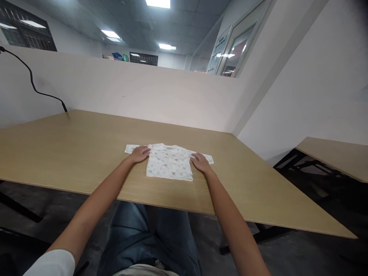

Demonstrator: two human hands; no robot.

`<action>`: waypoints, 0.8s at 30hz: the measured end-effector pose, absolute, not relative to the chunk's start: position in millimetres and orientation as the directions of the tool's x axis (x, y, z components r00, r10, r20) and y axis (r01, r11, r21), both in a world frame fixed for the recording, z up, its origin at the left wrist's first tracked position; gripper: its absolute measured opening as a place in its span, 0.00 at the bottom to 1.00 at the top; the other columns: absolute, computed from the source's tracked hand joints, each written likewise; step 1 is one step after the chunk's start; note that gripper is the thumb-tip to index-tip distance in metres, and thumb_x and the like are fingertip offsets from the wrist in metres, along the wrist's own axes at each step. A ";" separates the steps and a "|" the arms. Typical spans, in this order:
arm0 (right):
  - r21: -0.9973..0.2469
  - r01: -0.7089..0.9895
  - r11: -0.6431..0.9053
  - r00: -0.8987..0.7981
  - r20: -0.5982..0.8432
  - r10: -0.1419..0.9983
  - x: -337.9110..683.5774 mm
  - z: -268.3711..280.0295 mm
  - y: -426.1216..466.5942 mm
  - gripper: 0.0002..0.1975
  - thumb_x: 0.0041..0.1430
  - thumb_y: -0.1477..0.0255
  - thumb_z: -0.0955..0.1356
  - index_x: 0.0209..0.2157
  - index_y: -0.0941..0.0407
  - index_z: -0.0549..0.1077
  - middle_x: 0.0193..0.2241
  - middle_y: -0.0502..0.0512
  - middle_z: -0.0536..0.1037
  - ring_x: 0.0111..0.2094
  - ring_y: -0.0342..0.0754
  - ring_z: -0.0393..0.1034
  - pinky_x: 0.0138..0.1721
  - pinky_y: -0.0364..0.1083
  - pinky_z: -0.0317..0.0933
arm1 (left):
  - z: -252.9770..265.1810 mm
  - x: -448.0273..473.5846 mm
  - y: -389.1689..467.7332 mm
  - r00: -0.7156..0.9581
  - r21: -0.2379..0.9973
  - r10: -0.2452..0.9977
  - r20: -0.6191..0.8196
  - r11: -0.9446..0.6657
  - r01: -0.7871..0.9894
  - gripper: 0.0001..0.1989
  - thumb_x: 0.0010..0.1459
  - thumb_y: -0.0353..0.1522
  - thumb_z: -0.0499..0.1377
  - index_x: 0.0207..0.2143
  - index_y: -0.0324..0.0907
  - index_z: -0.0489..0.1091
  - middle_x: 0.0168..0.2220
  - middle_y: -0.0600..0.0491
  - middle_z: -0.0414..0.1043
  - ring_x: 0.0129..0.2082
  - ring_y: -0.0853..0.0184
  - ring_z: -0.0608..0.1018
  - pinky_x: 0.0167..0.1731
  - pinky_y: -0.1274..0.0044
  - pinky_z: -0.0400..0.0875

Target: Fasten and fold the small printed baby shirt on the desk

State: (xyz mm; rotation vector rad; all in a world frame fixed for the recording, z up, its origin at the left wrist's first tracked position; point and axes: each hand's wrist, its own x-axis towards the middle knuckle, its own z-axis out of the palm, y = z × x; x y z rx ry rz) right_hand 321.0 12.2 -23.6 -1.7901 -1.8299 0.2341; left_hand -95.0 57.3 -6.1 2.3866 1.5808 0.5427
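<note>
A small white long-sleeved baby shirt point(169, 163) with a scattered pastel print lies spread flat on the wooden table, its neckline toward the far side. Both sleeves stretch out sideways. My left hand point(140, 153) rests over the left sleeve close to the body of the shirt, fingers extended and pointing inward. On the other side, my right hand point(200, 162) lies across the right sleeve near the armpit, its fingers also laid out on the cloth. Each hand covers part of a sleeve.
The light wood table point(86, 134) ends at a low white partition point(161, 94). A black flexible stalk point(37, 91) rises at the back left. To the right are a white wall point(310, 84) and another table point(336, 155). My legs are below the front edge.
</note>
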 end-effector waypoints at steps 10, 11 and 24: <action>-0.480 0.873 0.088 0.030 0.232 0.972 321.5 -24.1 13.3 0.24 0.66 0.61 0.63 0.57 0.57 0.76 0.60 0.63 0.72 0.63 0.58 0.63 0.65 0.55 0.53 | 2.5 -94.6 50.1 0.373 0.388 0.914 0.161 -0.406 0.827 0.28 0.66 0.48 0.47 0.59 0.46 0.72 0.68 0.49 0.64 0.68 0.57 0.65 0.68 0.64 0.57; -0.481 0.872 0.088 0.030 0.233 0.972 322.0 -24.5 13.6 0.24 0.66 0.61 0.63 0.57 0.57 0.76 0.61 0.63 0.72 0.63 0.59 0.63 0.65 0.55 0.53 | 3.3 -94.5 49.5 0.375 0.389 0.913 0.160 -0.407 0.826 0.28 0.66 0.48 0.47 0.59 0.46 0.72 0.68 0.49 0.64 0.68 0.57 0.65 0.68 0.65 0.57; -0.489 0.872 0.031 0.058 0.165 0.985 311.8 -6.5 -2.2 0.25 0.66 0.60 0.63 0.59 0.55 0.74 0.64 0.61 0.68 0.65 0.57 0.59 0.67 0.55 0.51 | 9.4 -92.5 45.1 0.364 0.423 0.921 0.139 -0.387 0.819 0.29 0.65 0.50 0.47 0.59 0.47 0.71 0.68 0.49 0.63 0.68 0.56 0.64 0.68 0.62 0.57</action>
